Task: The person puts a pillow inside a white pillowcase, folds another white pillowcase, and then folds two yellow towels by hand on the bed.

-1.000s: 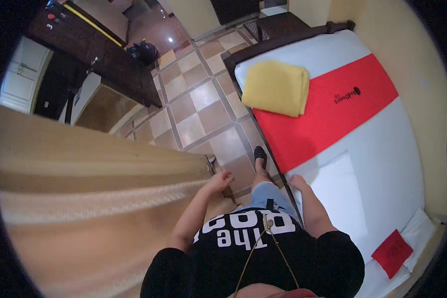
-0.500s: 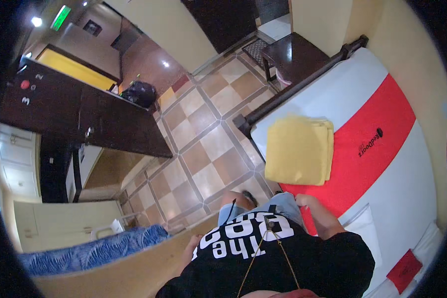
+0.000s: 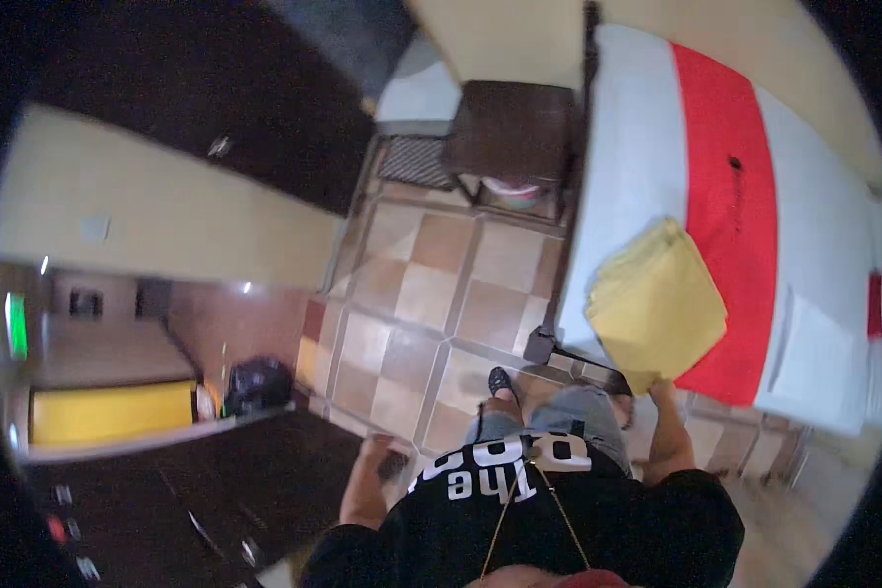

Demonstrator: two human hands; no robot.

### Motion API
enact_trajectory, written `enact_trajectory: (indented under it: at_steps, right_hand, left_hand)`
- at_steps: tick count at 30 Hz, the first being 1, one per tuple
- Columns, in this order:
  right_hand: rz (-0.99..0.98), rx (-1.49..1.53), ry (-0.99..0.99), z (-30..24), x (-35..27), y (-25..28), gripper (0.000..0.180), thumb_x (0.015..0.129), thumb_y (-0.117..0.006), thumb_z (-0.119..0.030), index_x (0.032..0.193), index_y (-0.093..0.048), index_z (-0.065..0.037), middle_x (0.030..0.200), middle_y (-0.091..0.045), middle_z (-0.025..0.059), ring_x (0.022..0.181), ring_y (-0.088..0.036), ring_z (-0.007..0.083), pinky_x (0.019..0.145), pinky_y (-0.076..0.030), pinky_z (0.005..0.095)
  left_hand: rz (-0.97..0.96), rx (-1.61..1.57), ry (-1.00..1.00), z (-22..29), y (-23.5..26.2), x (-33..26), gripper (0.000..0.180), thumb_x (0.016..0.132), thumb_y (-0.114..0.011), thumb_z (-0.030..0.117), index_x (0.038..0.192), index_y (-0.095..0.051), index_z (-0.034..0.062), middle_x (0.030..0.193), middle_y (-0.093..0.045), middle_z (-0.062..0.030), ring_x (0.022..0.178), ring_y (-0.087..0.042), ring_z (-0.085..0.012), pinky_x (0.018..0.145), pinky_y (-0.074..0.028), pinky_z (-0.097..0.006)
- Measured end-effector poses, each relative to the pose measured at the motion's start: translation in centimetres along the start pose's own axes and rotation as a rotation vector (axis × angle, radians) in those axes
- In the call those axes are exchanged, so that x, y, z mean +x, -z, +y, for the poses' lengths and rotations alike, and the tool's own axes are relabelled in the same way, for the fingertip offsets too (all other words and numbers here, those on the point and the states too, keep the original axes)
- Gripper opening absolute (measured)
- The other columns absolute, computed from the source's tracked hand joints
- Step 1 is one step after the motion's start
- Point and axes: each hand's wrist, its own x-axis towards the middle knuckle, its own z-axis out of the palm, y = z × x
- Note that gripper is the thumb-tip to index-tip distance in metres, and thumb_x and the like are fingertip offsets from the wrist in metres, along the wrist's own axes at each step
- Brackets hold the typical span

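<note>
A stack of folded yellow cloth [image 3: 657, 304], perhaps towels, lies on the bed at its near left side, partly over the red runner. My right hand [image 3: 661, 390] is at the near corner of that stack; blur hides its fingers and whether it grips the cloth. Down at my left side, my left hand [image 3: 375, 453] hangs over the floor, close to a dark door [image 3: 284, 470]. Its fingers are smeared by motion too.
The bed [image 3: 632, 147] has white bedding, a red runner [image 3: 730, 196] and a dark frame. A dark side table [image 3: 514, 132] stands beyond its foot, beside a doormat [image 3: 416, 162]. Through the doorway, a black bag [image 3: 257, 384] sits on the floor. Tiled floor [image 3: 392, 343] lies ahead.
My view has turned to the left, and the bed now runs away from me on the right. My right hand has come up to the yellow stack's corner; my left arm is farther out.
</note>
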Motion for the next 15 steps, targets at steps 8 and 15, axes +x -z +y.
enact_trajectory:
  at_steps: [8, 15]
  right_hand:
    - [0.551, 1.503, -0.367, -3.7, -3.2, -2.4, 0.054, 0.079, -0.055, -0.033, 0.123, -0.044, -0.003, 0.120, -0.050, 0.0188, 0.108, -0.051, 0.0334, 0.089, -0.042, 0.0442]
    - [-0.041, 2.316, -0.125, -9.7, -7.7, -1.8, 0.051, 0.080, -0.053, -0.030, 0.123, -0.042, -0.004, 0.120, -0.051, 0.0161, 0.107, -0.051, 0.0328, 0.089, -0.043, 0.0446]
  left_hand:
    - [0.089, -0.421, 0.092, 1.1, 18.0, 19.8, 0.023, 0.086, -0.046, 0.024, 0.080, -0.056, 0.0042, 0.065, -0.052, -0.0038, 0.058, -0.051, -0.0152, 0.052, -0.044, -0.029]
    - [-0.329, -0.062, -0.826, 26.8, 22.8, 18.1, 0.039, 0.079, -0.056, 0.033, 0.108, -0.055, 0.0074, 0.097, -0.060, -0.0187, 0.089, -0.057, -0.0347, 0.079, -0.045, -0.040]
